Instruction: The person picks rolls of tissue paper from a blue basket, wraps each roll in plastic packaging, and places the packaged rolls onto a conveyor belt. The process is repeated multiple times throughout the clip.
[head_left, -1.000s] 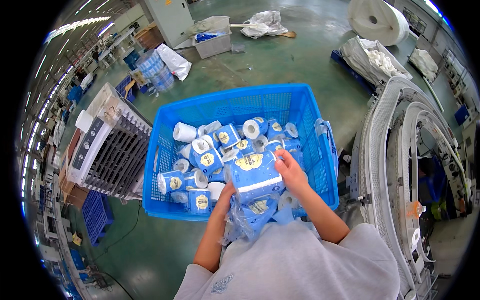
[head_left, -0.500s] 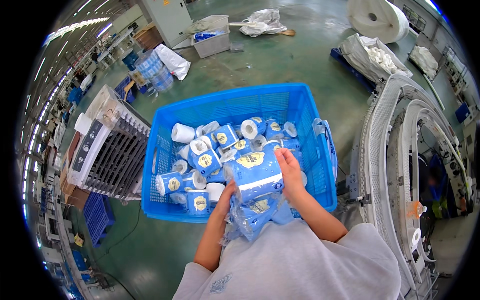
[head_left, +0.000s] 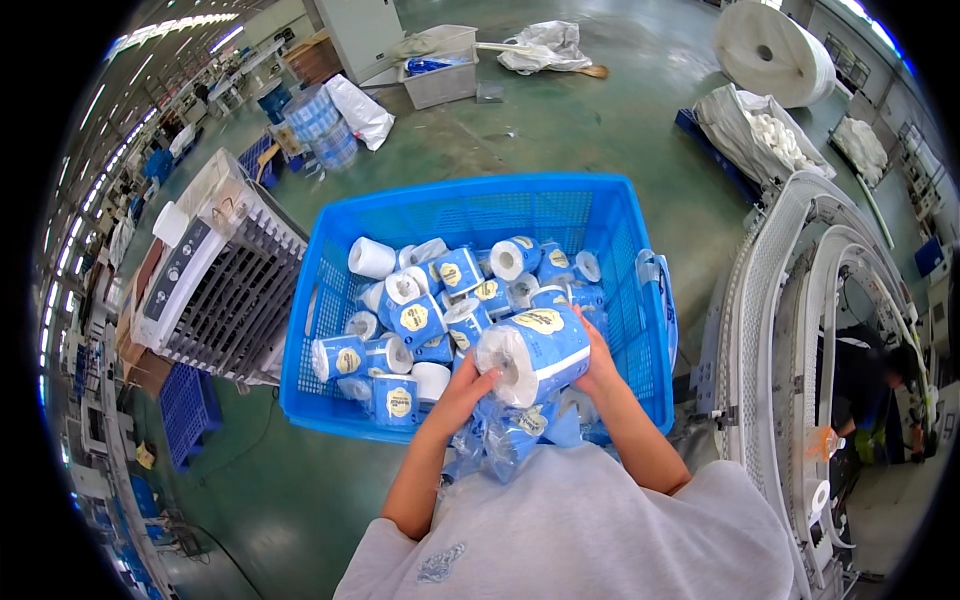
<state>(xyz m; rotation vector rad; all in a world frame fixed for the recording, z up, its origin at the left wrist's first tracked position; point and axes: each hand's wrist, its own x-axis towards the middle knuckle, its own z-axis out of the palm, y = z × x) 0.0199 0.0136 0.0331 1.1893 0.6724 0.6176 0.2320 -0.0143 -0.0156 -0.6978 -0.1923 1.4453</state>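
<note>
Between my two hands is a toilet paper roll (head_left: pixel 545 352) in a blue and white printed wrapper, held over the near side of a blue plastic crate (head_left: pixel 470 190). Its bare white end with the core hole faces left. My left hand (head_left: pixel 468 392) is closed on that end, thumb near the core. My right hand (head_left: pixel 597 362) grips the opposite end, its fingers partly hidden behind the roll. Crumpled clear and blue plastic wrap (head_left: pixel 505 432) hangs below, against my shirt. Several wrapped rolls (head_left: pixel 416 318) and a bare white roll (head_left: pixel 371 258) lie jumbled in the crate.
An air cooler (head_left: pixel 225 290) stands left of the crate, beside a blue pallet (head_left: pixel 188 415). A curved conveyor (head_left: pixel 740 330) runs along the right, with a person (head_left: pixel 872 385) beyond it. Farther off are a grey bin (head_left: pixel 442 85), a sack (head_left: pixel 750 130) and a huge paper reel (head_left: pixel 775 52).
The roll in my hands has turned, so its white end with the core now shows. My left hand has moved up onto that end. The view has shifted slightly.
</note>
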